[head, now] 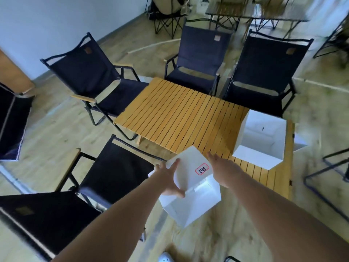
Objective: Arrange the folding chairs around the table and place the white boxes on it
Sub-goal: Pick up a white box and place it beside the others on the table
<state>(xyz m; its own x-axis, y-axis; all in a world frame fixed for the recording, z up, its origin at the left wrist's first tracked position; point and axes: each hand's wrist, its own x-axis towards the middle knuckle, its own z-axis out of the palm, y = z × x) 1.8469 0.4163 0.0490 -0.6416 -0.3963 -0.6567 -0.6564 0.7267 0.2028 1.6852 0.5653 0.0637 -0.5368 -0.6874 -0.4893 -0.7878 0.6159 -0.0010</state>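
Observation:
A white box [190, 207] with a red-edged label "141" hangs at the near edge of the slatted wooden table [179, 114], tilted. My left hand [170, 178] grips its upper left edge, thumb and forefinger on top. My right hand [224, 171] presses flat against its right side, fingers straight. A second white box [262, 137] stands open on the table's right end. Three dark folding chairs face the table: one at the far left [94, 78], two along the far side [198, 59] [264, 72]. A fourth chair [117, 171] stands at the near left, next to the held box.
Another dark chair [47, 220] is at the bottom left and one more [11, 120] at the left edge. A black chair frame [330, 167] stands right of the table. A second table [255, 12] and folded beige chairs [166, 8] fill the back.

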